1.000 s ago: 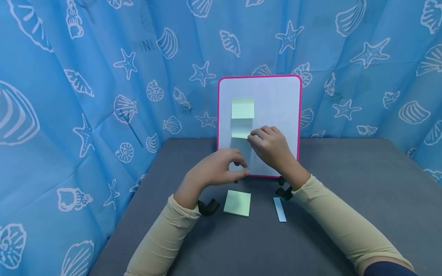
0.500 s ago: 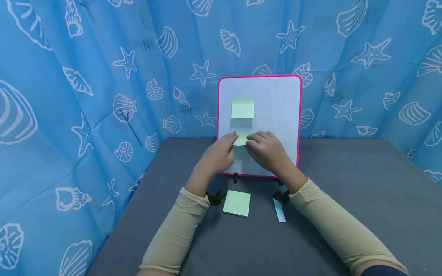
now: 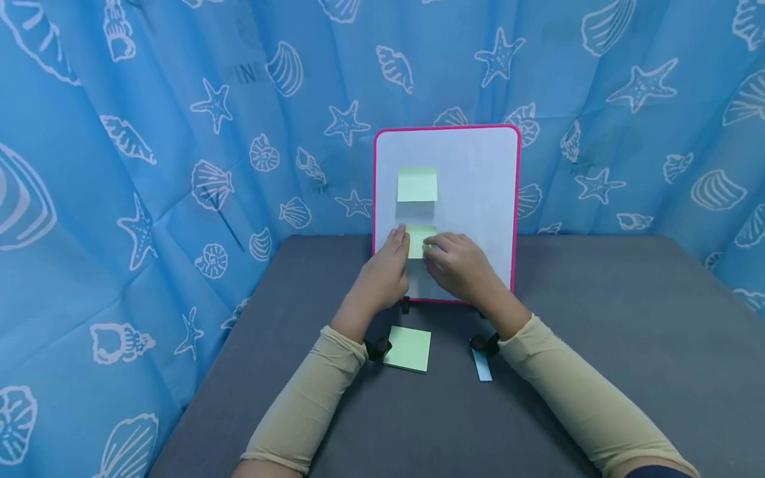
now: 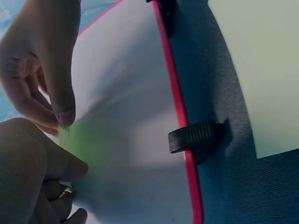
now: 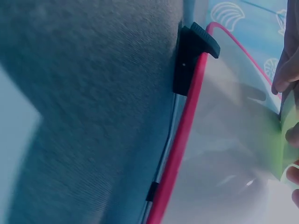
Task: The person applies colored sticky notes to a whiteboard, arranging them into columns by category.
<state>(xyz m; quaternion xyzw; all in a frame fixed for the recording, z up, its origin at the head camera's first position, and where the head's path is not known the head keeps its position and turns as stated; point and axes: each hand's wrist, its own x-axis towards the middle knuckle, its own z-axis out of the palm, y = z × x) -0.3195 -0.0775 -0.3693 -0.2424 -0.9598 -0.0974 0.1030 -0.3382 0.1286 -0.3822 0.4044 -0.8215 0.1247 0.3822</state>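
Note:
A small whiteboard with a pink frame stands upright at the back of the table. On its face is one pale green sticky note, and below it a second green sticky note lies between my hands. My left hand touches the left side of the lower note, its fingers pointing up and fairly straight. With curled fingers, my right hand pinches the right edge of that note. In the left wrist view, the right thumb meets the note's edge; fingers hide part of the note.
A pad of green sticky notes lies on the grey table in front of the board. Right of it is a narrow light-blue strip, partly covered by the right wrist camera. Black clips hold the board's lower edge. A blue curtain hangs behind.
My left hand has risen from below the board's middle to the lower note's left edge, and its fingers have straightened. The note now faces forward more fully. My right hand stays at its right edge.

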